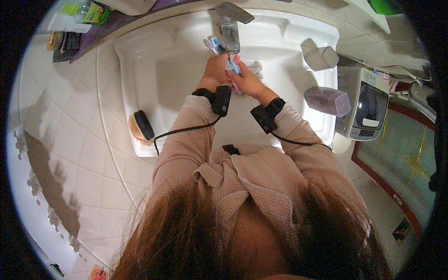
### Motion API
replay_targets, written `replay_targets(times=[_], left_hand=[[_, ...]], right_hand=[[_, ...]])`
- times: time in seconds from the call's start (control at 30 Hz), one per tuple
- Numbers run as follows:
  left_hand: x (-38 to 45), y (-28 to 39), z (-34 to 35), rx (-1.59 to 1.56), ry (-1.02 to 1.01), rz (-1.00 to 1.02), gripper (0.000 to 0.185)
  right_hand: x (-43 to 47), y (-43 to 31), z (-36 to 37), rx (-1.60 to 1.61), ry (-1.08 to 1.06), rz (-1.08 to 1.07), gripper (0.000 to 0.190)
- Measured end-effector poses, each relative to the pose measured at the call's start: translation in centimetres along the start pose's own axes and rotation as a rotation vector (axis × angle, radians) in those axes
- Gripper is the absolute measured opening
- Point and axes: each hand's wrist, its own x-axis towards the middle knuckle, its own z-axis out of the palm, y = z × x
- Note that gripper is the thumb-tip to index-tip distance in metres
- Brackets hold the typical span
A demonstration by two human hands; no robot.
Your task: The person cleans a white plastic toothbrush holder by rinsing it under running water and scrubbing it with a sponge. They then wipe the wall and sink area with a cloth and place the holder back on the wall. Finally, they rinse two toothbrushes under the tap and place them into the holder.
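Observation:
My left hand (214, 71) is closed around several toothbrushes (216, 45), whose heads stick up past the fingers just below the tap spout. In my right hand (249, 81), pressed close beside it, are more toothbrushes (233, 66) with pink and pale blue parts. Both hands are over the white sink basin (182, 115), under the metal tap (230, 35). Blur hides where each handle ends. A greyish crumpled thing (257, 69) lies in the basin behind my right hand; its kind is unclear.
A clear cup (321, 58) and a purple translucent cup (327, 100) rest on the sink's right side. On the left rim sits a black-bristled scrub brush (141, 126). Bottles, including a green-capped one (92, 14), line the upper-left shelf. A washing machine (369, 108) stands right.

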Motion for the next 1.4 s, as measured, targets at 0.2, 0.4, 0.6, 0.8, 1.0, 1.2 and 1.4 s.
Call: replay_targets(times=[0.2,0.4,0.6,0.8,1.0,1.2,1.4], left_hand=[[0.6,-0.8,0.6,-1.181,-0.047,-0.178,0.041],[0.7,-2.4,-0.2,-1.236,0.033,-0.254,0.037],[1.1,-3.3,-0.2,-1.172,0.066,-0.267,0.023],[0.3,-3.1,0.4,-0.808,0.031,-0.042,0.033],[-0.6,0.9,-0.1,-0.9,-0.078,-0.16,0.042],[-1.5,2.0,1.6,-1.002,-0.046,-0.35,0.043],[-3.0,2.1,1.1,-0.989,-0.044,-0.362,0.039]], right_hand=[[0.8,0.1,-1.3,-0.113,-0.04,0.07,0.06],[2.6,-0.9,-2.0,-0.264,-0.006,0.189,0.06],[1.8,0.9,-2.3,-0.064,-0.163,0.124,0.044],[1.0,2.3,-4.1,0.346,-0.202,0.123,0.035],[-0.2,0.5,-6.5,0.238,0.142,0.209,0.026],[-0.4,-3.1,-7.5,0.156,0.417,-0.112,0.02],[-0.7,-10.8,-5.6,-0.325,0.572,-0.797,0.04]])
